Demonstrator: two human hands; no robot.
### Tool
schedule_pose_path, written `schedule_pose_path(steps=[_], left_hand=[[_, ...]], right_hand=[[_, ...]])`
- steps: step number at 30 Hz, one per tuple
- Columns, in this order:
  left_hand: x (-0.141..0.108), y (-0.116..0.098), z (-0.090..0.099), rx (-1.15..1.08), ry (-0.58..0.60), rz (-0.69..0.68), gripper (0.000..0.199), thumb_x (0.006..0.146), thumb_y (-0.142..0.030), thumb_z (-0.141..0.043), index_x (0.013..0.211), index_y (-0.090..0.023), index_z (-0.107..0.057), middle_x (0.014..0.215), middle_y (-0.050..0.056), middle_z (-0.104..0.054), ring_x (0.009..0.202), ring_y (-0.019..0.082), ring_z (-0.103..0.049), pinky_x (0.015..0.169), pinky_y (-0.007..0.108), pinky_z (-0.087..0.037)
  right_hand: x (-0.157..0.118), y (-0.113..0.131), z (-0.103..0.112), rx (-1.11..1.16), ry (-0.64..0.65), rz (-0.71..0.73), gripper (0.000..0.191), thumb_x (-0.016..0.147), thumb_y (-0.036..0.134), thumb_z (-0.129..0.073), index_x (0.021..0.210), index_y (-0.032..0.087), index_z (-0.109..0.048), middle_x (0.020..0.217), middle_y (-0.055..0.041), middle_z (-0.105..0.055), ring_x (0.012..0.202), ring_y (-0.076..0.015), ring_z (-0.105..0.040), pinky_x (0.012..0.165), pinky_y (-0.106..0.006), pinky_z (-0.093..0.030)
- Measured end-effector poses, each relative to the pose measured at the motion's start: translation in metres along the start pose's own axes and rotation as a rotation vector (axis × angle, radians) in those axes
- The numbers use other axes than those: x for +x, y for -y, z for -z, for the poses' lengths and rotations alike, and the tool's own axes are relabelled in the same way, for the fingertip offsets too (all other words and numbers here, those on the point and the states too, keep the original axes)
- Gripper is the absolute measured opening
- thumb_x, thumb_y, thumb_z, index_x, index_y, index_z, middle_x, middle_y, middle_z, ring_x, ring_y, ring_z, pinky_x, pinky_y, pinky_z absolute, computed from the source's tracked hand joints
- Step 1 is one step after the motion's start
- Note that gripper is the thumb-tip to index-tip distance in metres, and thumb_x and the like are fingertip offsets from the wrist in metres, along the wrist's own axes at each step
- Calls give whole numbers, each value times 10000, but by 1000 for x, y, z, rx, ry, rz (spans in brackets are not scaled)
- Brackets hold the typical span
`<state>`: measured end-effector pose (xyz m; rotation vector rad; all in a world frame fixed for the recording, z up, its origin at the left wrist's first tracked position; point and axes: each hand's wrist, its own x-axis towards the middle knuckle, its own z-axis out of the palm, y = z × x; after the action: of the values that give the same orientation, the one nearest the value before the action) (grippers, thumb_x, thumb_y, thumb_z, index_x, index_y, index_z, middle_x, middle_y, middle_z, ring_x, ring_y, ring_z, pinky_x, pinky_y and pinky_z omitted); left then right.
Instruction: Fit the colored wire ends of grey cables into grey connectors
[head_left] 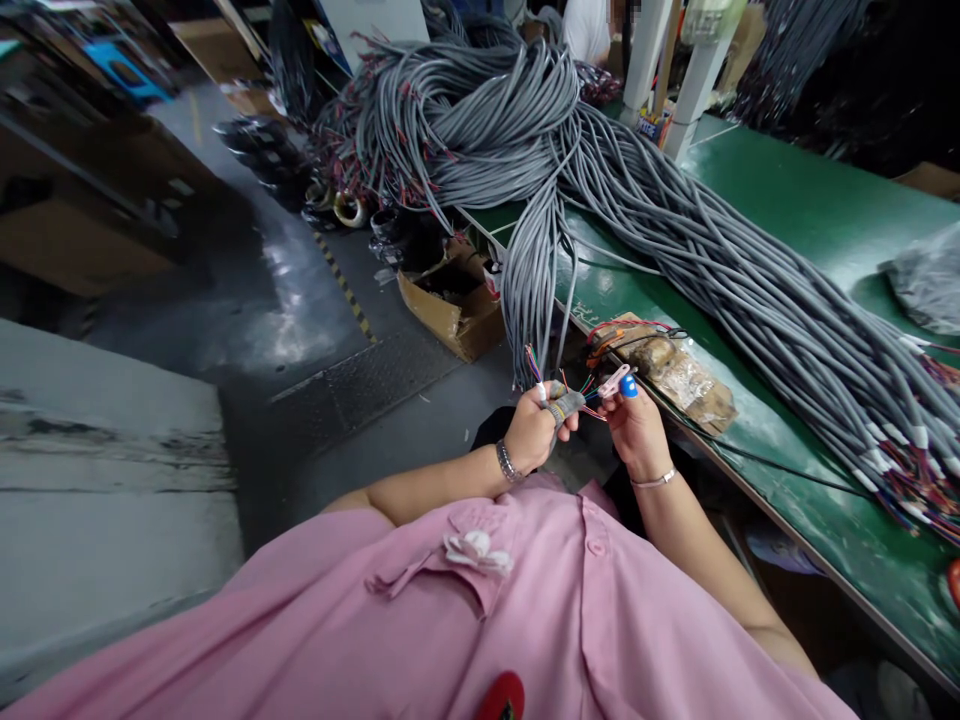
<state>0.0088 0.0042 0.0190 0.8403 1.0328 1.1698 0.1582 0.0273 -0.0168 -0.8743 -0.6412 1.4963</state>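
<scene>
My left hand (531, 432) is closed around a grey cable end, whose thin coloured wires (587, 388) fan out toward the right. A grey piece with a yellow band (566, 405) lies over its fingers; I cannot tell if it is a finger cover. Behind that hand stands another tuft of coloured wires (532, 360). My right hand (637, 432) pinches a small pale pink tool (615, 382) close to the fanned wires. A blue cover (628, 386) sits on the right thumb.
Grey cables (517, 130) are heaped over the green table (780, 165), with several hanging over its edge. A wooden block (679, 375) with tape and wires lies near the right hand. An open cardboard box (457, 305) stands on the floor. Another person (586, 30) is at the back.
</scene>
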Motion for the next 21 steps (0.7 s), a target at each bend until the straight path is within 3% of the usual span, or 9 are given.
schedule_pose_path(steps=[4,7,11,17,21], left_hand=[[1,-1,-1,29,1,-2,349,720,-441,-731,663,-162,-528,527,-19,-581,372,48,-438,368,192,-283],[1,0,-1,56,-3,-5,344,724,-440,-730,675,-163,-532,533,-21,-582,378,48,-441,374,193,-290],[2,4,0,71,-3,-18,341,742,-444,-718,690,-162,-533,550,-20,-588,384,45,-443,381,190,-292],[5,9,2,108,6,-36,340,767,-451,-696,693,-165,-526,547,-23,-589,381,47,-445,380,194,-300],[4,10,2,103,-4,-37,337,748,-440,-713,680,-166,-530,541,-21,-590,377,48,-447,377,190,-303]], right_hand=[[2,-6,1,-128,-181,165,377,818,567,-637,715,205,-620,601,27,-579,524,-94,-476,543,-237,-439],[5,-8,0,-43,-105,89,473,807,665,-575,740,202,-646,682,0,-635,572,-107,-531,555,-247,-471],[9,-3,-3,134,-24,-71,440,722,637,-697,829,210,-678,808,-6,-686,646,-120,-594,581,-248,-513],[11,-1,-9,196,-84,-33,331,759,538,-723,812,215,-673,738,15,-665,647,-111,-596,612,-236,-515],[10,-3,-8,213,-75,-60,374,744,585,-712,818,222,-668,748,11,-667,640,-115,-599,593,-238,-517]])
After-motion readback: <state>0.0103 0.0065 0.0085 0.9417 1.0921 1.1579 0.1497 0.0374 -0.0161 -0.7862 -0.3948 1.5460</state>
